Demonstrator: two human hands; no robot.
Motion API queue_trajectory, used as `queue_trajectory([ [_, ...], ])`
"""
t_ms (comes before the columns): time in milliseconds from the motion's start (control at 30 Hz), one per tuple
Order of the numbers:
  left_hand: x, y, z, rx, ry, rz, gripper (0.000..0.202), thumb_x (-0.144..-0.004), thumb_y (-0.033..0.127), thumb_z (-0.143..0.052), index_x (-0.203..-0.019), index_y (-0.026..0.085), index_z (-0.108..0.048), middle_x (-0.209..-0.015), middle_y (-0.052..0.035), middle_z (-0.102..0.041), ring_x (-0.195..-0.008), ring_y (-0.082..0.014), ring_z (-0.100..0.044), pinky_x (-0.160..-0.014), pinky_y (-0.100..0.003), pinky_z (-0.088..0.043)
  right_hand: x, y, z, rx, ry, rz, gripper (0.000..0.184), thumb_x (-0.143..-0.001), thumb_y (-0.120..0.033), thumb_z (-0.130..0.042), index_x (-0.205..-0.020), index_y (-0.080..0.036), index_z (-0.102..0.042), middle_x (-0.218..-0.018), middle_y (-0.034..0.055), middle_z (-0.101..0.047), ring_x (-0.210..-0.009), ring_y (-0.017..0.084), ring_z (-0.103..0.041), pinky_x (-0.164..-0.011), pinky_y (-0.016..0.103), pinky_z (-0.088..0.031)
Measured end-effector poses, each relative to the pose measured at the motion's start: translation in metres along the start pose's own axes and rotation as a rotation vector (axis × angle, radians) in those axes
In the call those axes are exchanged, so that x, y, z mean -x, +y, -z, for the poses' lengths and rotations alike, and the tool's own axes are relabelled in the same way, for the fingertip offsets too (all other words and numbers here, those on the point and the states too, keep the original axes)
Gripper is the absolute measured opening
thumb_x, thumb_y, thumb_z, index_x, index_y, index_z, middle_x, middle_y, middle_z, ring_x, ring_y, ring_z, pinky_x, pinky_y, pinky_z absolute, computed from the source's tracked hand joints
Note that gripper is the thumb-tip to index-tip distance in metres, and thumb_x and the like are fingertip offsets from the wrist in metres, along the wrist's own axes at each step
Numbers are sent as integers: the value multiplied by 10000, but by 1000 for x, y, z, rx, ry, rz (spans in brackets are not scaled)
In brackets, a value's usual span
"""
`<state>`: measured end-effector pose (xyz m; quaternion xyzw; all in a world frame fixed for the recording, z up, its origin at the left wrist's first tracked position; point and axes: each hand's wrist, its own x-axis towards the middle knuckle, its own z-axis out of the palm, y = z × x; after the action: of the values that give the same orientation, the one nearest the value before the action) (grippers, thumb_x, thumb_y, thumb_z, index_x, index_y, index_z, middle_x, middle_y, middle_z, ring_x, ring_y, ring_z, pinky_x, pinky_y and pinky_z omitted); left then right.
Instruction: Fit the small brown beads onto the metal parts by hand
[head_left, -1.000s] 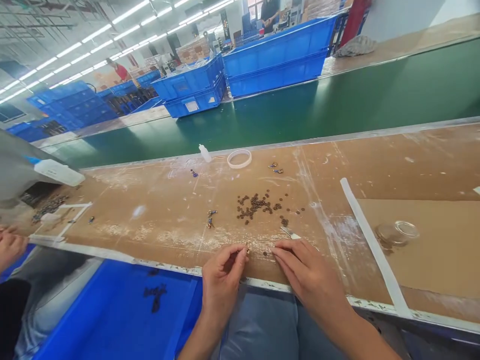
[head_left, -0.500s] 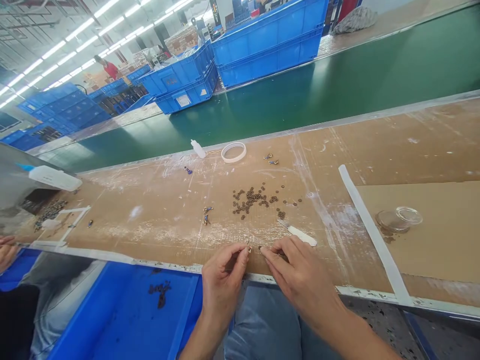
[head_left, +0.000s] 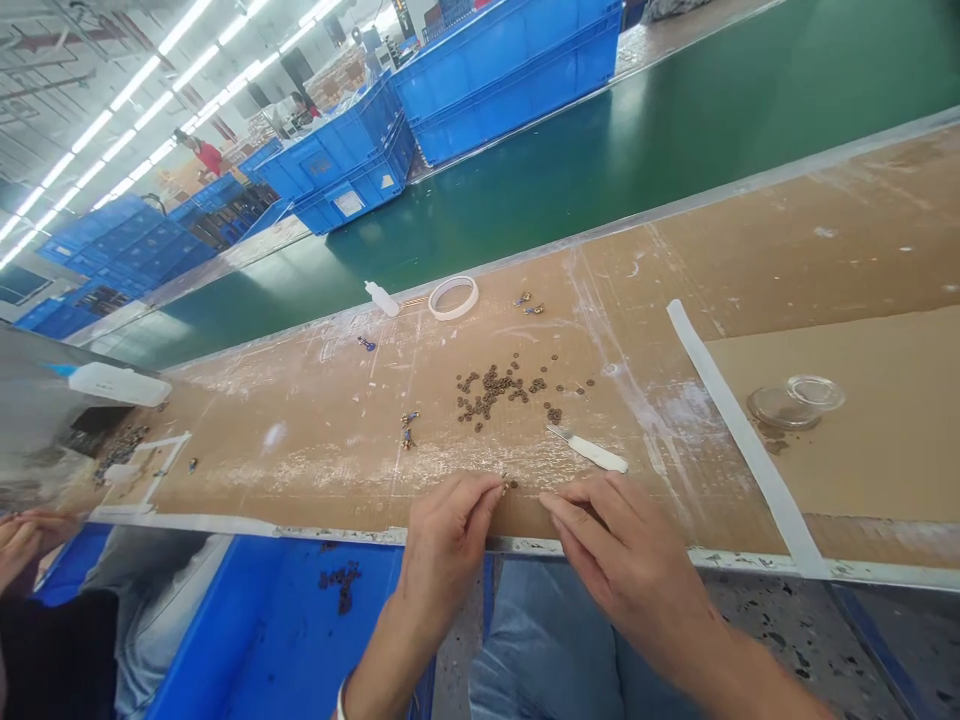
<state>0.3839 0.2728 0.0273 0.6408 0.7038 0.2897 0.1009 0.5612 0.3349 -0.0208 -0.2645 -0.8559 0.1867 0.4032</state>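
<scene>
Pinching firmly between left thumb and forefinger, in the left hand (head_left: 448, 530), a very small gold-coloured metal piece (head_left: 505, 487), mostly covered by the fingertips. Compared with half a second ago, now seeing a small dark brown round disc (head_left: 514, 485) just beside the left fingertips, and the right hand (head_left: 630, 545) drawn back from it, towards 3 o'clock. Meaning for the work, probably: disc already delivered to the left side, right hand released from it. Cannot tell, because of the tiny size, disc on the piece or only next to it. Keeping right thumb and forefinger close together, with nothing visible between; cannot tell about something tiny inside.

Around, counted from the middle between both hands, on the worn brown tabletop (head_left: 300, 400): between 11 and 12 o'clock, a loose pile of dark brown discs (head_left: 491, 390); at 10 o'clock, two small blue-and-gold metal parts (head_left: 407, 438); farther at 11 o'clock, a small white plastic bottle (head_left: 382, 299); between 2 and 3 o'clock, well apart, a clear round plastic container (head_left: 784, 408).

Standing in the way: at 2 o'clock, just beyond the right knuckles, a slim white-handled knife (head_left: 596, 453), with metal blade near the pile; to be minded in any reach there.
</scene>
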Motion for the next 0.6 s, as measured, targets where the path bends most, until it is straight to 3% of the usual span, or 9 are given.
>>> queue_trajectory([
  [200,-11,-1,4,-138,-87,-164,176,-931,191,-530,-933,214,-705,-847,-40,-755,-763,-164,-707,-698,-253,-560,9,2,2,63,45,-1,206,-923,-72,-496,-1036,-133,-657,-871,71,-655,-843,181,-582,-768,340,-452],
  [600,-17,0,3,-227,-122,-247,133,-921,186,-559,-943,208,-689,-859,-26,-748,-780,-152,-703,-734,-244,-563,13,5,-4,123,27,-18,190,-912,-97,-512,-1027,-102,-663,-866,85,-634,-853,208,-525,-781,362,-426],
])
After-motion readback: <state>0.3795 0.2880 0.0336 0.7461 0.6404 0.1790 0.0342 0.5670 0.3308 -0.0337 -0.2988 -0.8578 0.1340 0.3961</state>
